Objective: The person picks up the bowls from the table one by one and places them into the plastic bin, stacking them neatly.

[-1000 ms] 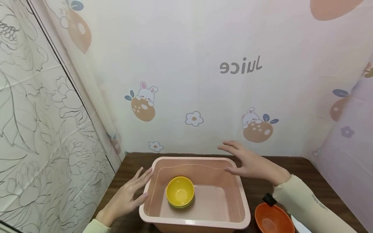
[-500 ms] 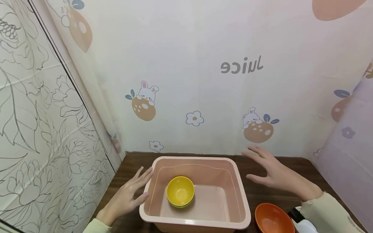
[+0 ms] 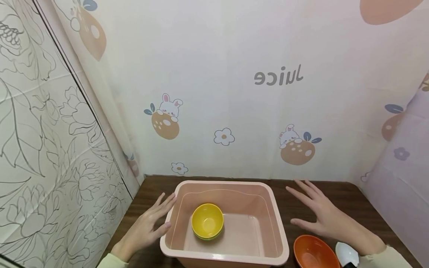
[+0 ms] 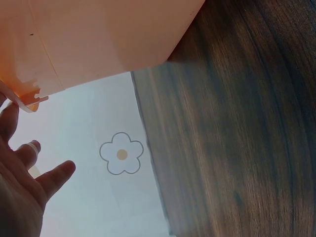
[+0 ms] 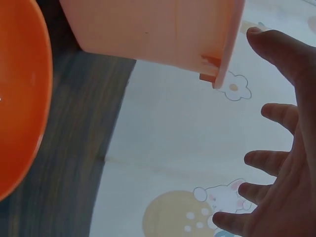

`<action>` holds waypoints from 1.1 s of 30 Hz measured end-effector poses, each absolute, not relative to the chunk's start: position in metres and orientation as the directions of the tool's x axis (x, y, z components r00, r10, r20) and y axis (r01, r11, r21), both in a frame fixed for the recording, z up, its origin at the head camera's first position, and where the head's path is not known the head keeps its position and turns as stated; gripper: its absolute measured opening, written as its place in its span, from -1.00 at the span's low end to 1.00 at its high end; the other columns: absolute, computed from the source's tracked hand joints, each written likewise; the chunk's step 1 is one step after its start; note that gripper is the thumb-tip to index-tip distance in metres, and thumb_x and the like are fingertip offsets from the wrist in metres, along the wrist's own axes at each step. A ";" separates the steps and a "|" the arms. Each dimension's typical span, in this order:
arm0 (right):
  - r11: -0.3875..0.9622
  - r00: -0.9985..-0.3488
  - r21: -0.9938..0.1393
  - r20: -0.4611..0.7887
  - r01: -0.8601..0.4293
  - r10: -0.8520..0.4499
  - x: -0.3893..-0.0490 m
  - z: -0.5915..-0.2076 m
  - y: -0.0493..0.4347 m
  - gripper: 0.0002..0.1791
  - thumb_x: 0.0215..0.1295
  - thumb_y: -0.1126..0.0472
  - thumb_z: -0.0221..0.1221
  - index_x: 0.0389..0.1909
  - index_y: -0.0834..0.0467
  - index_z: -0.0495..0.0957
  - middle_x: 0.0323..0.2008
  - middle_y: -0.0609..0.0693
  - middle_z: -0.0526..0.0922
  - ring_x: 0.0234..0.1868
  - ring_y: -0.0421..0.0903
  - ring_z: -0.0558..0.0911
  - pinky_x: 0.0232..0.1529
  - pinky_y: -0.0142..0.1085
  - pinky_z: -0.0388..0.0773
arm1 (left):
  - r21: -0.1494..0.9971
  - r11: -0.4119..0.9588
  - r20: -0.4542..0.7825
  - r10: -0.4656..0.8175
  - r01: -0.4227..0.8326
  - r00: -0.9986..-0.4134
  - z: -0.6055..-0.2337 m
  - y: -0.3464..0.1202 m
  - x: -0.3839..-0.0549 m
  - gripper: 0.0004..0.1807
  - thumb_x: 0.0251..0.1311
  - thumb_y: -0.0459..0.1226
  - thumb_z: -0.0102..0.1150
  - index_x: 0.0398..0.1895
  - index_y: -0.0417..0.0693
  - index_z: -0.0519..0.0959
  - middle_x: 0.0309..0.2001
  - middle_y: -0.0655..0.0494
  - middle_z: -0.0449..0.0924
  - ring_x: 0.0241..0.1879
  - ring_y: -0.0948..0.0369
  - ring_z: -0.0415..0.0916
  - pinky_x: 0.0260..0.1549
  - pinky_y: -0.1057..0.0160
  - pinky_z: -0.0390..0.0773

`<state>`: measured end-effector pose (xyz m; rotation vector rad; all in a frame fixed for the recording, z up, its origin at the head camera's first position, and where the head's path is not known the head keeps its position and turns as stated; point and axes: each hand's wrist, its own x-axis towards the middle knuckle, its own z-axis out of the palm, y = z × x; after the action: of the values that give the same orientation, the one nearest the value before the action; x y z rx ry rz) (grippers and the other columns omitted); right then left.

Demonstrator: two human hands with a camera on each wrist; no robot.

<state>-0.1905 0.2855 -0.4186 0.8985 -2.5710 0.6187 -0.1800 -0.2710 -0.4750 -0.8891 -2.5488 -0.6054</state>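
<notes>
A pink plastic basin [image 3: 231, 256] stands on the dark wooden table. Inside it, left of the middle, sits a yellow bowl [image 3: 207, 220] with a green rim showing beneath it. My left hand [image 3: 147, 227] rests at the basin's left rim, fingers spread and fairly straight. In the left wrist view its fingertips [image 4: 9, 118] are right at the rim's underside. My right hand [image 3: 323, 216] hovers right of the basin with fingers spread and nothing in them. An orange bowl [image 3: 315, 253] lies below that hand, near the basin's right side.
Beside the orange bowl is a white dish-like thing [image 3: 346, 254], partly cut off, with a black piece [image 3: 349, 265] at the frame's bottom. A printed curtain [image 3: 221, 93] hangs behind the table [image 3: 285, 190], and another with flower outlines [image 3: 50, 149] closes the left side.
My right hand has moved from over the basin's far right corner out to the right, then down toward the orange bowl. The left hand, basin and bowls have stayed put.
</notes>
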 end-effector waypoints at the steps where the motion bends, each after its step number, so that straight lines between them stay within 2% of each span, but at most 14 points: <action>1: 0.705 -0.742 -0.291 0.455 -0.647 -0.493 -0.189 -0.421 0.286 -0.01 0.01 -0.04 0.55 0.52 -0.12 0.34 0.56 0.19 0.24 0.45 0.53 0.18 0.12 0.63 0.23 | 0.272 0.709 0.472 0.491 0.651 -0.732 -0.475 -0.271 -0.180 -0.23 0.31 -0.14 0.27 0.59 0.10 0.27 0.59 0.14 0.23 0.60 -0.05 0.08 0.22 -0.32 0.50; 9: 0.737 -0.792 -0.342 0.441 -0.583 -0.422 -0.172 -0.438 0.291 -0.01 0.02 -0.05 0.55 0.52 -0.12 0.34 0.60 0.12 0.16 0.51 0.51 0.10 0.18 0.67 0.10 | 0.292 0.709 0.467 0.480 0.642 -0.743 -0.476 -0.271 -0.180 -0.23 0.32 -0.14 0.26 0.59 0.12 0.27 0.59 0.15 0.23 0.60 -0.06 0.08 0.19 -0.36 0.51; 13: 0.736 -0.793 -0.355 0.460 -0.576 -0.399 -0.165 -0.446 0.293 0.00 0.00 -0.01 0.56 0.52 -0.11 0.34 0.60 0.12 0.16 0.53 0.49 0.07 0.25 0.67 0.01 | 0.287 0.709 0.467 0.484 0.644 -0.741 -0.476 -0.270 -0.181 -0.24 0.32 -0.14 0.25 0.59 0.12 0.27 0.59 0.16 0.23 0.60 -0.05 0.09 0.19 -0.35 0.52; 19: 0.726 -0.792 -0.369 0.463 -0.580 -0.398 -0.158 -0.455 0.296 0.01 0.01 0.04 0.56 0.53 -0.09 0.32 0.62 0.09 0.11 0.55 0.44 0.04 0.24 0.67 0.01 | 0.296 0.700 0.479 0.480 0.650 -0.735 -0.478 -0.270 -0.180 -0.23 0.30 -0.16 0.26 0.58 0.09 0.28 0.59 0.13 0.24 0.61 -0.03 0.07 0.17 -0.38 0.51; 25: 0.727 -0.784 -0.352 0.468 -0.589 -0.409 -0.153 -0.466 0.299 0.02 -0.01 0.04 0.57 0.52 -0.05 0.34 0.61 0.08 0.12 0.59 0.35 0.02 0.37 0.58 -0.06 | 0.310 0.690 0.486 0.477 0.654 -0.733 -0.479 -0.270 -0.179 -0.24 0.29 -0.18 0.26 0.58 0.08 0.29 0.59 0.12 0.24 0.62 -0.02 0.04 0.17 -0.40 0.49; 29: 0.737 -0.785 -0.335 0.459 -0.586 -0.415 -0.150 -0.474 0.298 0.03 -0.04 0.01 0.58 0.51 -0.09 0.35 0.61 0.03 0.13 0.55 0.34 0.09 0.19 0.64 0.15 | 0.314 0.689 0.484 0.476 0.653 -0.734 -0.479 -0.270 -0.180 -0.23 0.29 -0.18 0.26 0.58 0.09 0.29 0.59 0.13 0.23 0.62 -0.01 0.04 0.17 -0.41 0.49; 31: 0.746 -0.784 -0.319 0.456 -0.585 -0.420 -0.148 -0.479 0.297 0.03 -0.06 -0.03 0.59 0.51 -0.11 0.36 0.61 -0.02 0.14 0.56 0.26 0.11 0.04 0.64 0.28 | 0.304 0.688 0.489 0.481 0.659 -0.728 -0.479 -0.271 -0.180 -0.23 0.29 -0.18 0.27 0.58 0.07 0.29 0.59 0.12 0.24 0.61 -0.03 0.05 0.18 -0.40 0.49; 33: 0.744 -0.790 -0.328 0.443 -0.582 -0.423 -0.146 -0.483 0.296 0.02 -0.04 -0.04 0.58 0.51 -0.11 0.36 0.60 -0.06 0.14 0.60 0.13 0.06 0.01 0.64 0.29 | 0.292 0.690 0.493 0.485 0.663 -0.722 -0.479 -0.271 -0.180 -0.23 0.28 -0.18 0.28 0.58 0.06 0.30 0.58 0.11 0.24 0.61 -0.03 0.06 0.19 -0.38 0.48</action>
<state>-0.1460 0.2956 -0.4829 0.7771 -2.6032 0.6530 -0.1801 -0.2707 -0.4789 -0.8962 -2.5224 -0.6479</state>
